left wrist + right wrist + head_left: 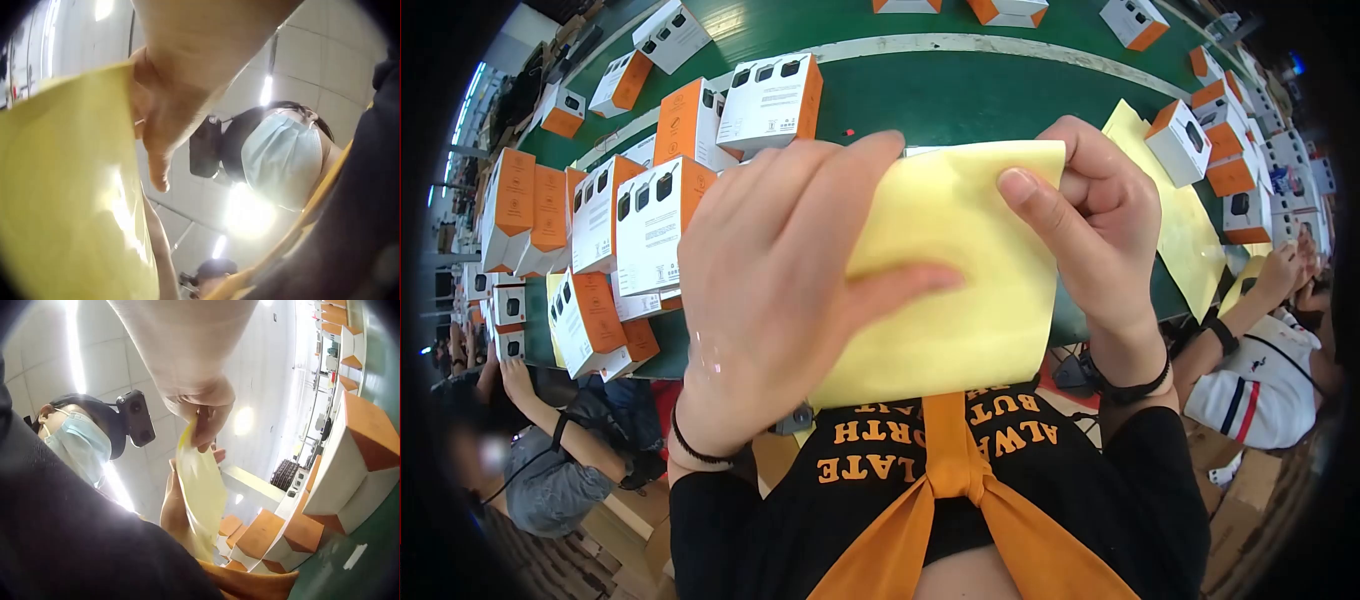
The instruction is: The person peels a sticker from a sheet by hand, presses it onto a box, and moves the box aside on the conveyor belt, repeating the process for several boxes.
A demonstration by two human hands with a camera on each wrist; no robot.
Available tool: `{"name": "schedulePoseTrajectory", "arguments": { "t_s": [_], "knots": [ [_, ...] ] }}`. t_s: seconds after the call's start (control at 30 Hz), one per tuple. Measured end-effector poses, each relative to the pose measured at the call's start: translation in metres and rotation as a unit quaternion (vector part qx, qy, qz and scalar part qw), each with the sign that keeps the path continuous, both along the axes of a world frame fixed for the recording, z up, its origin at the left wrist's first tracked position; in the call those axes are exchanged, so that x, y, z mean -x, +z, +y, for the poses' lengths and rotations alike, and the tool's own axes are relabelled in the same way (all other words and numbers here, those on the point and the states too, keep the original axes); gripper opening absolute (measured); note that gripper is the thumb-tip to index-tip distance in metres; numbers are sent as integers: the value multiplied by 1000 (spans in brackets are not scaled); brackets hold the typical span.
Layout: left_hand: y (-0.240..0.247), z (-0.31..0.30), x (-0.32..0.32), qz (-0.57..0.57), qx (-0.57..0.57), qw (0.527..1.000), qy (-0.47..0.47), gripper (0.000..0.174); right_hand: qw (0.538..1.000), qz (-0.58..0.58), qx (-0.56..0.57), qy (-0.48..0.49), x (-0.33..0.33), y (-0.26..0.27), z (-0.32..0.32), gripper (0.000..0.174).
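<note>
A thin yellow sheet (pixel 960 300), glossy in the left wrist view, stands raised before the person's chest. The right hand (pixel 1105 220) pinches its upper right corner, thumb on the near face and fingers curled behind. In the right wrist view the sheet (pixel 203 487) hangs nearly edge-on below the right hand (pixel 212 415). At the sheet's left side is the left hand (pixel 775 260), slightly blurred, its back to the head camera. Its fingers are extended, with the thumb reaching across the near face. In the left wrist view that thumb stands straight, apart from the sheet (pixel 69 187).
White-and-orange boxes (pixel 665 215) are stacked to the left on the green table (pixel 960 95). More yellow sheets (pixel 1185 240) lie at the right, near another box (pixel 1178 143). Other people sit at both sides; one wears a grey shirt (pixel 560 480), another a white shirt (pixel 1260 390).
</note>
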State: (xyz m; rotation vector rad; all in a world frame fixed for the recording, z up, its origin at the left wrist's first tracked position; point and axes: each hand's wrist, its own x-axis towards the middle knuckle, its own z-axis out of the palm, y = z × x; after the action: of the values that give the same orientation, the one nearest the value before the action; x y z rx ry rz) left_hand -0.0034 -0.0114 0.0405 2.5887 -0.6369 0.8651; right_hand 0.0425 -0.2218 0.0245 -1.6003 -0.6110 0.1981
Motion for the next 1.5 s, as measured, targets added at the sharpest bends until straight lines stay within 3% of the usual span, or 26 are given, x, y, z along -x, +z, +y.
{"name": "schedulePoseTrajectory", "arguments": {
  "t_s": [0.07,0.1,0.17,0.23,0.3,0.47,0.6,0.83,0.97,1.07,1.13,1.3,1.37,1.5],
  "knots": [
    [1,2,-1,150,88,985,-9,31,994,6,104,20,-4,-4,-7,24],
    [2,2,-2,151,87,985,-12,31,994,7,104,17,-3,-4,-5,24],
    [8,1,1,203,137,969,11,27,998,-42,-39,28,1,-4,4,34],
    [15,0,2,242,119,963,7,25,1000,7,-24,-3,3,0,1,39],
    [15,-1,1,257,147,955,-15,22,998,-64,-4,17,0,0,-2,29],
    [21,-2,2,277,111,954,-16,17,982,-183,40,9,0,2,-2,7],
    [24,4,0,288,85,953,-46,14,965,-240,91,64,-8,1,-6,7],
    [27,10,-5,288,79,946,-122,11,969,-230,4,90,-10,0,-5,10],
    [29,7,-5,318,87,937,-112,12,963,-245,-12,109,-14,-1,-7,12],
    [25,-4,-8,247,139,953,-108,14,955,-273,-4,114,-16,-4,-7,14],
    [28,-5,-6,244,71,959,-126,15,957,-272,7,99,-14,-1,-4,16],
    [29,-8,-5,219,61,967,-115,12,970,-234,-16,66,-9,8,-1,18],
    [31,-8,-5,222,64,966,-118,12,958,-276,37,71,-10,8,-5,18],
    [34,-6,-7,231,33,964,-129,14,962,-252,27,103,-16,7,-7,19]
  ]
}}
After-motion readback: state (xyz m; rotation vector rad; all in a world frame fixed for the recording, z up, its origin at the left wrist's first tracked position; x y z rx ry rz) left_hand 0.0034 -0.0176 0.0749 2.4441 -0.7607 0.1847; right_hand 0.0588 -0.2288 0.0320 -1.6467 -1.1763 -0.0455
